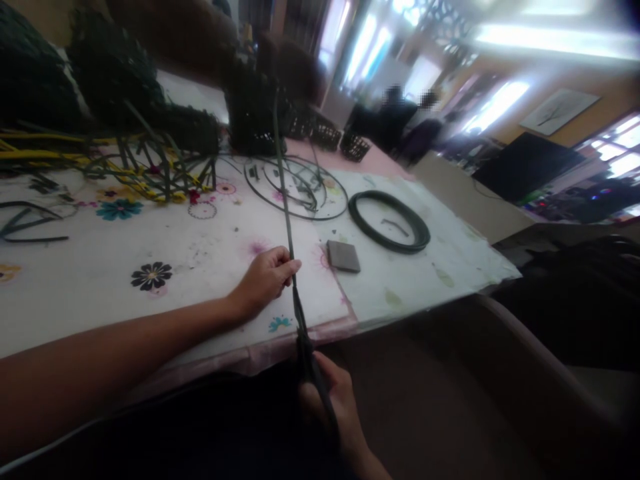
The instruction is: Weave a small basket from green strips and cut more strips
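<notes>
A long dark green strip [286,220] runs from the far baskets across the table toward me. My left hand [264,279] rests on the flowered tablecloth [165,267] and pinches this strip between thumb and fingers. Below the table edge, my right hand [334,403] is closed around the strip's lower, darker end. The strip is stretched nearly straight between the two hands.
A coil of dark green cord [389,221] and a small grey square pad [343,256] lie right of the strip. Thin wire hoops [295,187], yellow and green strips [150,170] and dark woven baskets [255,107] crowd the far side. Blurred people stand in the background.
</notes>
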